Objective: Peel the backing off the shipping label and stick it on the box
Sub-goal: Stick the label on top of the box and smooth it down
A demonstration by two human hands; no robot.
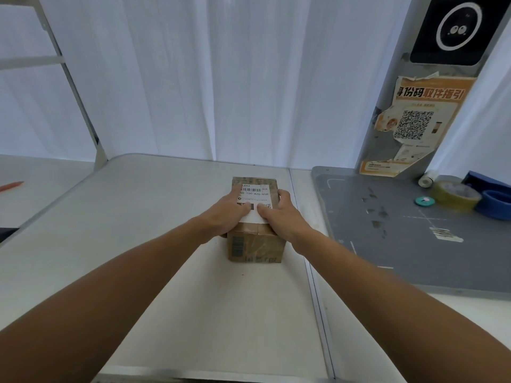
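A small brown cardboard box point(255, 244), taped over, stands on the grey table point(138, 217) at the middle. A white shipping label point(255, 196) with a barcode and printed numbers lies flat on the box's top. My left hand point(224, 214) rests on the left side of the box, its fingers spread over the label's left part. My right hand point(282, 214) lies on the right side, thumb pressing the label's near edge and fingers curled over the box's right edge. The label's near corners are hidden under my fingers.
A dark grey mat point(401, 230) lies to the right. Behind it are a tape roll point(456, 194), a blue tape dispenser point(495, 207), a small teal disc point(425, 200) and a poster with a QR code point(414, 123). A red pen point(12, 186) lies far left. White curtains hang behind.
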